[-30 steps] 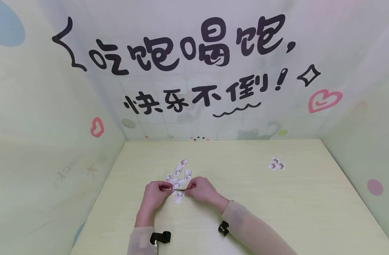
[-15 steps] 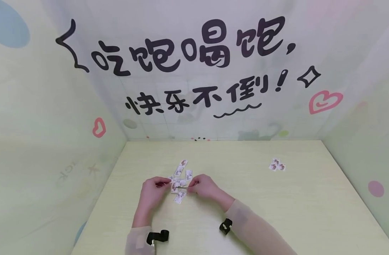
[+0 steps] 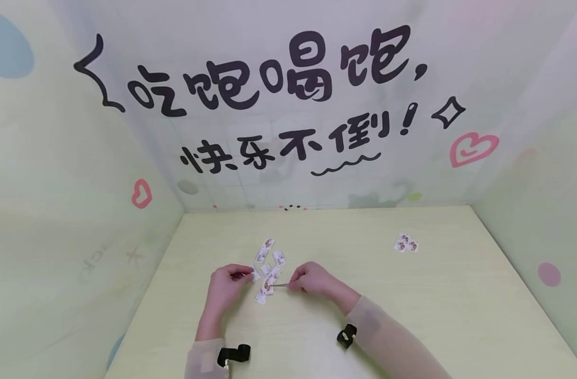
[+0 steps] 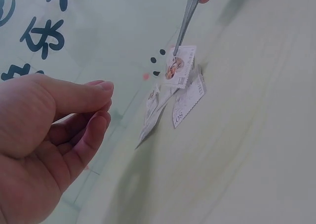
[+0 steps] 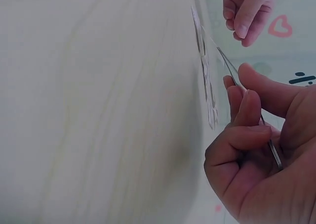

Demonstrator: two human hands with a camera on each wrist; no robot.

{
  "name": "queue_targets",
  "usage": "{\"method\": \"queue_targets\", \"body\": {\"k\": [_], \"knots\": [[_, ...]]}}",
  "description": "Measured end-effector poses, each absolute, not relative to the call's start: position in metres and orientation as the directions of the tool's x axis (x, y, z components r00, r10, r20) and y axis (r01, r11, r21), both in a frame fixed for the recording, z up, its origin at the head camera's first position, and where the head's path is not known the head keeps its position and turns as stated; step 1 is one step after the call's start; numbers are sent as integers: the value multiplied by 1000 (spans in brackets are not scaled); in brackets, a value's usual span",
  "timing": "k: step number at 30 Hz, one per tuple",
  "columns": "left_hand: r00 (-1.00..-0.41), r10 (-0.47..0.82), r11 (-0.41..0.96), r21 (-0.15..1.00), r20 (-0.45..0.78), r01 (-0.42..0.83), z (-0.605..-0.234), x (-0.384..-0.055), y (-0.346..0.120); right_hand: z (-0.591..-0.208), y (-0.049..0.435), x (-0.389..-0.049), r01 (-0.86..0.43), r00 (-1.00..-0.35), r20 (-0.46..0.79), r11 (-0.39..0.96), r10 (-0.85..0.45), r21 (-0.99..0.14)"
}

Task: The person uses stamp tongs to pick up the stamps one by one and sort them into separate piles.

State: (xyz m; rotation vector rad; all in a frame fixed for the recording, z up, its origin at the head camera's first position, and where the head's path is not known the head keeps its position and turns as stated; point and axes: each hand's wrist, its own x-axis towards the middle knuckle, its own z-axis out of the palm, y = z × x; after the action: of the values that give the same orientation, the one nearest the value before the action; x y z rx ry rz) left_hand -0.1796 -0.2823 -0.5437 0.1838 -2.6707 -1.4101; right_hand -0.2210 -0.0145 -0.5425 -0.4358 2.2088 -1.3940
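My right hand (image 3: 316, 280) pinches a pair of metal tweezers (image 3: 281, 285). A postage stamp (image 4: 181, 68) with a printed picture and toothed edges is at the tweezers' tips, raised over a loose group of other stamps (image 3: 272, 271). In the right wrist view the tweezers (image 5: 231, 68) run between thumb and fingers, and the stamps show edge-on. Just left of the group, my left hand (image 3: 228, 289) hovers with curled fingers and the thumb against the fingertips. The left wrist view shows that left hand (image 4: 59, 135) with nothing visible between its fingertips.
Three stamps (image 3: 406, 242) lie close together at the back right of the pale wooden table (image 3: 345, 231). Printed cloth walls (image 3: 288, 158) with writing and hearts enclose the back and sides. Black wrist cameras (image 3: 346, 337) sit near both sleeves.
The stamp was between my left fingers and the tweezers; now only the tweezers have it. My right hand has moved slightly right with it, and my left hand has let go.
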Motion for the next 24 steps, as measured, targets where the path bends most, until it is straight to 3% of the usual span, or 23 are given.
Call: {"method": "queue_targets", "body": {"k": [11,24], "knots": [[-989,-129,564,825,75,-11,-540,-176,-273,-541,10,-217,-35,-808,-239,448,-539,-893],[-982,169,548,821,80,161,-548,-178,-200,-538,81,-234,-50,-770,-262,465,-582,-884]]}}
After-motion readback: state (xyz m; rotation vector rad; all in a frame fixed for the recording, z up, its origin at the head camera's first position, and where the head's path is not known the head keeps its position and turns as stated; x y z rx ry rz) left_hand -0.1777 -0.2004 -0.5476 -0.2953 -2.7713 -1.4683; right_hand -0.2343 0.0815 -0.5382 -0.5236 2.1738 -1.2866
